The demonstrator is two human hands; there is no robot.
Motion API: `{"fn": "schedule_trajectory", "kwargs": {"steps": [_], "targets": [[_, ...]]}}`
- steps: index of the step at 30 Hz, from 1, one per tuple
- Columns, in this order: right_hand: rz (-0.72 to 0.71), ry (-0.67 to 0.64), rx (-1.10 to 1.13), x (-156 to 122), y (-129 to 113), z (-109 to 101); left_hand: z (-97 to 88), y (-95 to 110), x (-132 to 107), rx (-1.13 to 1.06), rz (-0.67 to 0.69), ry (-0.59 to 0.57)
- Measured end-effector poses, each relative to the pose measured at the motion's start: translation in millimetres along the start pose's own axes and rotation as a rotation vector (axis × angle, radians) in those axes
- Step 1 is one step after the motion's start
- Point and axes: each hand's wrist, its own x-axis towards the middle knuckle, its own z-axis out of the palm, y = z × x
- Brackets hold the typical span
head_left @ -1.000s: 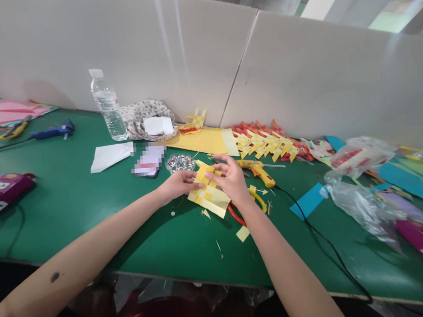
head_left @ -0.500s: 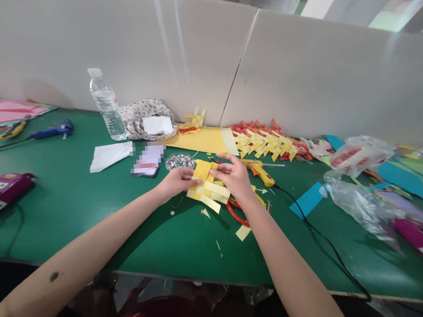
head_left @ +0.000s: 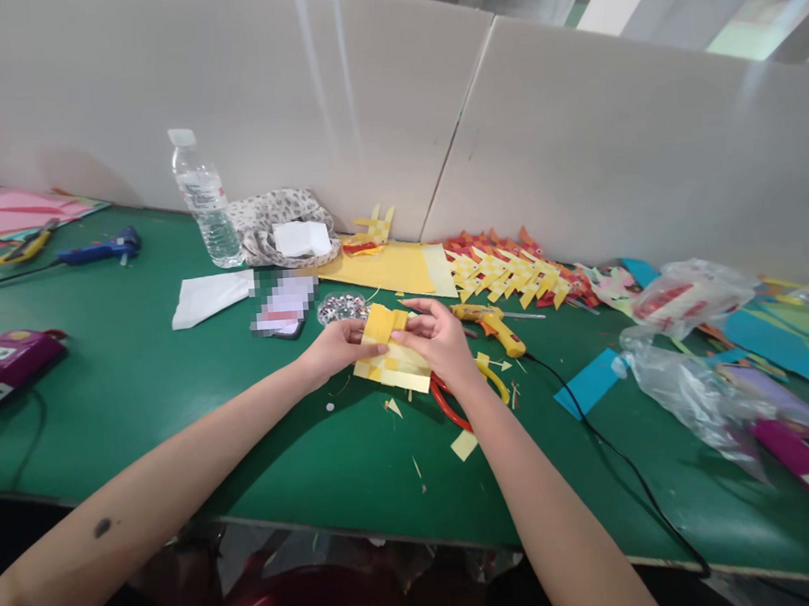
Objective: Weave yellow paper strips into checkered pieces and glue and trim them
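Note:
Between my hands, above the green table, is a woven piece of yellow and pale-yellow paper strips (head_left: 389, 358). My left hand (head_left: 342, 346) pinches its left edge, thumb on top. At the right side, my right hand (head_left: 438, 337) grips the strips with thumb and fingers. Just below and right of the paper lie scissors with red handle loops (head_left: 446, 409), partly hidden by my right wrist. A yellow glue gun (head_left: 493, 324) rests right of my right hand. Behind my left hand sits a clear dish of small googly eyes (head_left: 342, 308).
Finished woven paper fish (head_left: 506, 273) lie along the wall by a yellow sheet (head_left: 381, 266). A water bottle (head_left: 207, 201), a phone (head_left: 284, 304) and a blue glue gun (head_left: 102, 248) are on the left. Plastic bags (head_left: 694, 393) and a black cord (head_left: 620, 459) lie right.
My right hand has shifted slightly left and closed in on the paper. The loose strips at the right have been drawn together, making the piece more compact. My left hand stays put.

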Motion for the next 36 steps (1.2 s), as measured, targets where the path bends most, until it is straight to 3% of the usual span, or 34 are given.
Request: {"fn": "schedule_trajectory", "kwargs": {"steps": [13, 19, 27, 36], "targets": [[-0.039, -0.010, -0.018, -0.4, -1.7, 2.7, 0.5, -1.6, -1.4, 0.065, 0.014, -0.033], [-0.014, -0.038, -0.034, 1.0, -1.0, -3.6, 0.8, 0.6, -0.4, -0.008, 0.079, 0.060], [-0.007, -0.080, -0.036, -0.6, -1.3, -5.4, -2.7, -1.5, 0.8, -0.077, -0.022, 0.135], [-0.029, -0.045, -0.019, 1.3, -0.9, -8.6, -5.2, -3.1, 4.4, -0.016, 0.017, 0.150]]}}
